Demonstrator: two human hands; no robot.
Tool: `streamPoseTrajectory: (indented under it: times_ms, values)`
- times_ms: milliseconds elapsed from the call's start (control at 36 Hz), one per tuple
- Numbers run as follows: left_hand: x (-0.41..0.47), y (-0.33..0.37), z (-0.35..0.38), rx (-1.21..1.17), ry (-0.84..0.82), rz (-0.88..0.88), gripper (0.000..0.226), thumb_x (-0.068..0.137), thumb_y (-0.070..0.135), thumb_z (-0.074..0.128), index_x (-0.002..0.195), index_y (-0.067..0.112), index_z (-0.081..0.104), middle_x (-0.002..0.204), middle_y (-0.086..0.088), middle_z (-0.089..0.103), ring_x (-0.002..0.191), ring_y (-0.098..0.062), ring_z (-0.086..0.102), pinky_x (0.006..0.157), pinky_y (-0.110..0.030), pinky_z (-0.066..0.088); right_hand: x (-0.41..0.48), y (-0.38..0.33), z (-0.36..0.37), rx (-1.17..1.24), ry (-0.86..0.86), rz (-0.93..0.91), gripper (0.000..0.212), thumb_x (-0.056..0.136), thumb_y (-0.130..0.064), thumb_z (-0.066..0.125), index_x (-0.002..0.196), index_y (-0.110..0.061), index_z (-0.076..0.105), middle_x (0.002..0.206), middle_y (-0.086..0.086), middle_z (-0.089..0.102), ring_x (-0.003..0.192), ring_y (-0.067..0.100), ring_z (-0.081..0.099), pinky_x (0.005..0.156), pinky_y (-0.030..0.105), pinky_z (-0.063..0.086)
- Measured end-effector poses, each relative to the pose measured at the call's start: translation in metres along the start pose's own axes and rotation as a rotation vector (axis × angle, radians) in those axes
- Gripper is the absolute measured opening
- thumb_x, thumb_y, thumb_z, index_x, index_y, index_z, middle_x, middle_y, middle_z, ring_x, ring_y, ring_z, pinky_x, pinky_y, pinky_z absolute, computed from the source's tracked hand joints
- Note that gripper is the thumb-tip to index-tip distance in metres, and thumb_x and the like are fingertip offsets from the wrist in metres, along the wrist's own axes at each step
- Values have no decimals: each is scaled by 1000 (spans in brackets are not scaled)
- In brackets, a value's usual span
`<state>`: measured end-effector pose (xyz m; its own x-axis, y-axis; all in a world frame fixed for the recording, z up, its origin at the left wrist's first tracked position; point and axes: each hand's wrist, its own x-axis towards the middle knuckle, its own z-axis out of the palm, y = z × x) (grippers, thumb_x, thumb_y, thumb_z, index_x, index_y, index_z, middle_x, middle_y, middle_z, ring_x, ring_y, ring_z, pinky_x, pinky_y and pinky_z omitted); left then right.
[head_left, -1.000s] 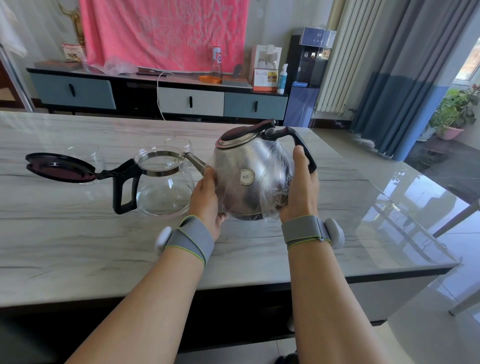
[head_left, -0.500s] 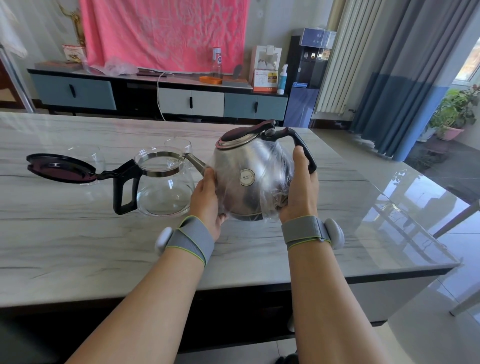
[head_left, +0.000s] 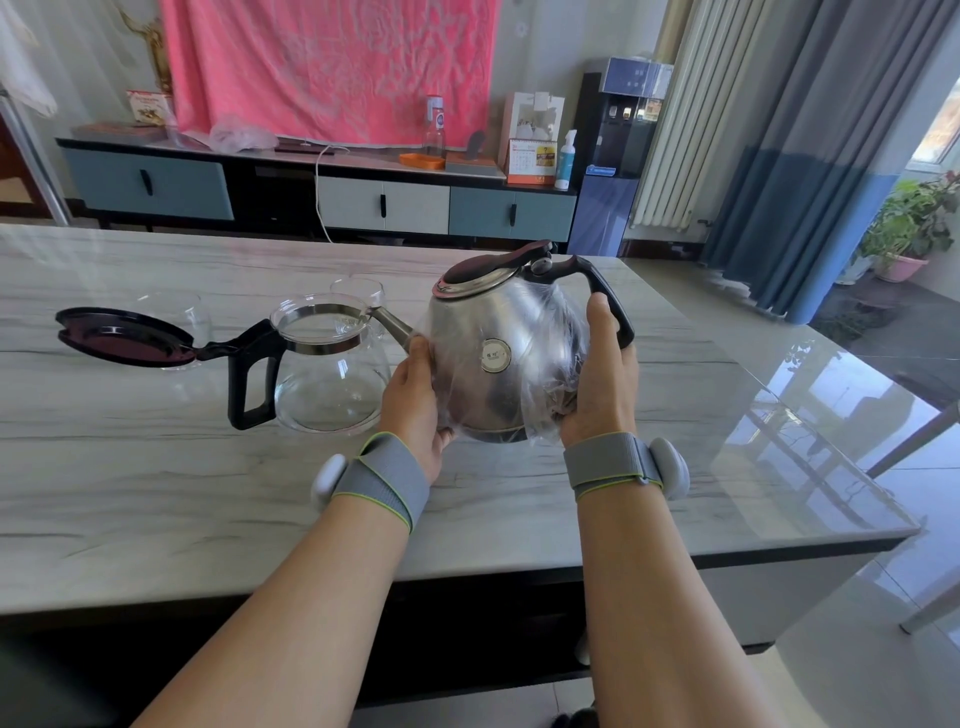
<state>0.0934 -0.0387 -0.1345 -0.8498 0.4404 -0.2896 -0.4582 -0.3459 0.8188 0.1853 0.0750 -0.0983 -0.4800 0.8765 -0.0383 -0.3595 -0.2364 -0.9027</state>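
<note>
Table (head_left: 156, 493): lay under the grip.
Kettle (head_left: 498, 332): sat tilted in the grip, wrapped in plastic (head_left: 550, 364).
Pot (head_left: 332, 384): stood just left of the grip.
Left hand (head_left: 415, 405): cupped the spout side.
Right hand (head_left: 602, 379): cupped the handle side.
Risk: the plastic could slide, so the kettle might slip and hit the pot.

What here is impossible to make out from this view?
Head view: fingers of the left hand and right hand, hidden behind the steel kettle.
Head view: print on the kettle's round label, too small.
Head view: kettle's underside, facing the table, behind plastic wrap.
</note>
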Motion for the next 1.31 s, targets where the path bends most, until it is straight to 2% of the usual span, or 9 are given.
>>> streamPoseTrajectory:
  times_ms: [361,472,556,667,778,861,1167,1222,1306]
  values:
    - [-2,1,1,5,9,-4,29,98,60,49,109,37,62,123,2,66,110,-24,63,98,-55,52,0,0,0,2,4,-7,44,72,-60,75,105,-34,67,124,0,72,119,23,68,109,51,54]
    - [-2,1,1,2,7,-6,27,98,60,49,104,37,62,123,3,67,110,-24,63,99,-55,52,1,1,0,7,-3,-9,40,73,-60,75,101,-33,67,114,-2,70,120,27,68,109,53,54]
    - [-2,1,2,7,18,-4,28,98,60,49,106,37,63,122,4,67,109,-23,63,99,-55,51,2,1,-1,10,-6,-17,39,73,-60,75,99,-31,67,107,-3,69,111,21,68,108,55,54]
    - [-2,1,2,15,30,0,32,97,61,50,114,38,63,126,4,67,111,-23,63,99,-56,51,3,2,-1,4,-7,-24,43,74,-60,74,104,-31,67,114,-3,70,117,22,68,109,53,54]
    - [-2,1,2,12,24,-5,29,97,61,49,109,38,63,122,4,67,108,-22,64,98,-54,52,4,3,-2,11,-17,-29,33,78,-58,74,97,-33,66,106,-4,67,120,27,67,109,55,53]
    - [-3,1,2,10,24,-5,30,97,61,50,112,38,62,123,4,67,109,-23,64,98,-54,52,4,3,-2,7,-18,-31,35,78,-59,75,98,-31,67,104,-4,67,116,26,68,109,56,54]
    - [-1,1,1,10,18,0,30,97,62,50,108,37,62,121,4,68,109,-23,64,96,-54,53,4,3,-1,22,-14,-48,43,74,-59,74,105,-32,67,123,1,71,119,24,67,110,51,54]
    - [-1,1,1,10,20,-2,30,97,62,50,110,38,62,122,3,67,110,-23,64,96,-54,53,6,4,-2,25,-20,-48,39,74,-59,74,100,-31,66,118,0,71,116,22,68,109,53,54]
    - [-1,1,1,10,20,-3,32,96,63,51,110,38,63,123,3,67,111,-24,64,96,-55,53,10,5,-3,27,-28,-58,29,79,-56,74,89,-31,65,98,-4,63,99,19,61,110,58,52]
